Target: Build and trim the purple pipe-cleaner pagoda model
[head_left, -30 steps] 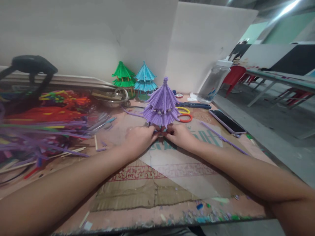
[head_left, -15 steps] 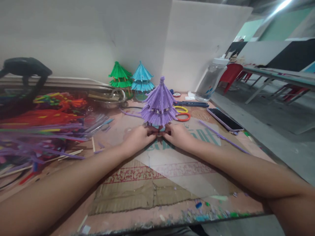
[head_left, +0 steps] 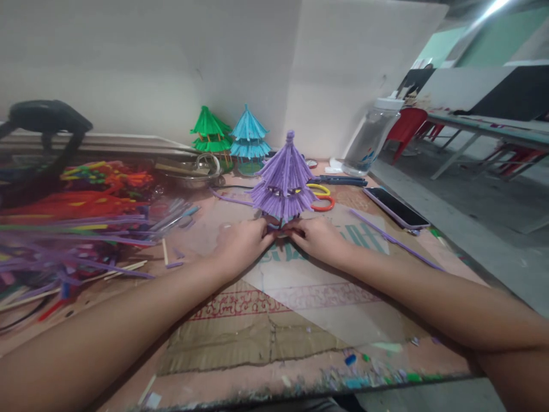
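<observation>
A purple two-tiered pavilion model (head_left: pixel 283 183), its pointed roofs made of fuzzy pipe cleaners, stands upright at the middle of the table. My left hand (head_left: pixel 249 243) pinches its lower part from the left, fingers closed around the base under the lower roof. From the other side my right hand (head_left: pixel 317 237) grips the same base, its fingertips nearly meeting those of the left. Thin dark posts show between roof and fingers. The base itself is mostly hidden by my fingers. Behind stand a green pavilion model (head_left: pixel 210 129) and a light blue pavilion model (head_left: pixel 249 133).
Loose pipe cleaners (head_left: pixel 86 229) heap up on the left, near a metal bowl (head_left: pixel 189 180). Scissors (head_left: pixel 323 201), pliers (head_left: pixel 343 181), a phone (head_left: pixel 395 207) and a water bottle (head_left: pixel 372 137) lie or stand to the right. Cardboard (head_left: pixel 231 340) covers the front.
The purple pavilion model has shifted slightly to the right, with both hands still gripping its base. The whole view has also shifted a little.
</observation>
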The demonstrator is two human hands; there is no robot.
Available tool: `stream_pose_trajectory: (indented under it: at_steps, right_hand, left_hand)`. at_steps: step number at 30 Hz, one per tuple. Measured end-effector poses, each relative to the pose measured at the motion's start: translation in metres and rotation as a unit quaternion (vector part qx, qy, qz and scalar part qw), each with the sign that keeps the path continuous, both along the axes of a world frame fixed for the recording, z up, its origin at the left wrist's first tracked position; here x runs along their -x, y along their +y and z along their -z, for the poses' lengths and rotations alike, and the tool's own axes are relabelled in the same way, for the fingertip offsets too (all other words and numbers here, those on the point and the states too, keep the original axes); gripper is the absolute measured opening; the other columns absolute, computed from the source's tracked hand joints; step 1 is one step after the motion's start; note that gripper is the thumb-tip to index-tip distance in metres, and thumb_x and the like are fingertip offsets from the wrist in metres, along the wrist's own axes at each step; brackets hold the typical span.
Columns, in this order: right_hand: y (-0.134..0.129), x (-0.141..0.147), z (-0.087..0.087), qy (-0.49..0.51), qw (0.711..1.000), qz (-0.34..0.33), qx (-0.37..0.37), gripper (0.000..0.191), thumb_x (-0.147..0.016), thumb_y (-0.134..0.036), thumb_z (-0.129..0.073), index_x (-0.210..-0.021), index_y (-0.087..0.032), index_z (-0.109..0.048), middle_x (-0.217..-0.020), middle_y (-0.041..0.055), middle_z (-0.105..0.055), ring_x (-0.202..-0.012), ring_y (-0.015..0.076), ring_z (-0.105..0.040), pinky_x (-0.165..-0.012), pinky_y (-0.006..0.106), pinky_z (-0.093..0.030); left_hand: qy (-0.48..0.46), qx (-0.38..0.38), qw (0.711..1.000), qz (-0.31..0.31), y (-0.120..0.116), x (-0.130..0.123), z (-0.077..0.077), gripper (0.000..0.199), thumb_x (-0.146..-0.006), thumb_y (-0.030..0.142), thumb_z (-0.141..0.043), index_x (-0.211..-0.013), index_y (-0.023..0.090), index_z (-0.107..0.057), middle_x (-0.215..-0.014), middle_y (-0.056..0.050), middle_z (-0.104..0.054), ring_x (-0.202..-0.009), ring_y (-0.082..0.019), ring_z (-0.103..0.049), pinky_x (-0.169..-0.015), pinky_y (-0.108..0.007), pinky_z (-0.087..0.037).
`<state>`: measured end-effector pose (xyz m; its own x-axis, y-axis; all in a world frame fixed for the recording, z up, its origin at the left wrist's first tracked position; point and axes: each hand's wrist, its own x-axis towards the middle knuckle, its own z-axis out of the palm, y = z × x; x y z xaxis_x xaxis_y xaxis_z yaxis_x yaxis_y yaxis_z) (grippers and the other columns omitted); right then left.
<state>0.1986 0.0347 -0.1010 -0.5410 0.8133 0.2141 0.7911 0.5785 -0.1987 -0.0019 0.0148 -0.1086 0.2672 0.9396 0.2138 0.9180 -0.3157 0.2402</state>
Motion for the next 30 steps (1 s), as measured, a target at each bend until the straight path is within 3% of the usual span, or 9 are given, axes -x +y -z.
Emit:
stream_pose_trajectory:
  at_steps: [7,14,18,22,30]
  right_hand:
    - [0.003,0.003,0.003,-0.005,1.000,-0.001,-0.008,0.025,-0.092,-0.028,-0.057,-0.108,-0.022,-0.074,-0.089,0.0071,-0.077,-0.077,0.0215,-0.070,-0.065,0.028,-0.041]
    - [0.001,0.002,0.005,-0.028,0.999,0.003,-0.039,0.029,-0.094,-0.030,-0.053,-0.112,-0.019,-0.073,-0.089,0.0108,-0.077,-0.075,0.0224,-0.069,-0.065,0.029,-0.042]
    - [0.003,0.000,0.004,-0.032,0.999,-0.004,-0.037,0.029,-0.094,-0.028,-0.051,-0.111,-0.020,-0.074,-0.092,0.0101,-0.077,-0.075,0.0206,-0.069,-0.067,0.028,-0.044]
    - [0.004,-0.001,0.003,-0.015,1.000,0.000,-0.017,0.028,-0.093,-0.026,-0.054,-0.111,-0.022,-0.075,-0.092,0.0084,-0.078,-0.075,0.0195,-0.068,-0.068,0.027,-0.045]
    - [0.004,0.000,0.002,-0.003,1.000,-0.008,-0.012,0.028,-0.092,-0.027,-0.055,-0.111,-0.023,-0.075,-0.093,0.0075,-0.078,-0.077,0.0199,-0.069,-0.069,0.028,-0.043]
  left_hand:
    - [-0.026,0.019,0.999,0.000,0.003,-0.003,-0.007,0.027,-0.090,0.045,-0.055,-0.098,0.026,-0.073,-0.076,-0.003,-0.074,-0.072,-0.021,-0.069,-0.057,-0.027,-0.039]
    - [-0.005,0.043,0.999,0.000,0.009,-0.005,-0.007,0.028,-0.089,0.042,-0.054,-0.092,0.024,-0.074,-0.084,-0.008,-0.076,-0.076,-0.025,-0.070,-0.059,-0.029,-0.041]
    - [-0.052,0.063,0.996,0.018,0.010,-0.002,-0.007,0.025,-0.089,0.037,-0.054,-0.093,0.025,-0.075,-0.084,-0.005,-0.077,-0.076,-0.022,-0.070,-0.061,-0.027,-0.042]
    - [-0.093,0.049,0.993,0.047,0.009,0.000,-0.004,0.024,-0.090,0.032,-0.053,-0.098,0.029,-0.075,-0.089,-0.002,-0.078,-0.078,-0.020,-0.070,-0.064,-0.026,-0.044]
    - [-0.049,0.015,0.999,0.005,0.005,-0.001,-0.005,0.024,-0.088,0.034,-0.054,-0.101,0.025,-0.073,-0.077,-0.003,-0.075,-0.073,-0.021,-0.069,-0.057,-0.027,-0.038]
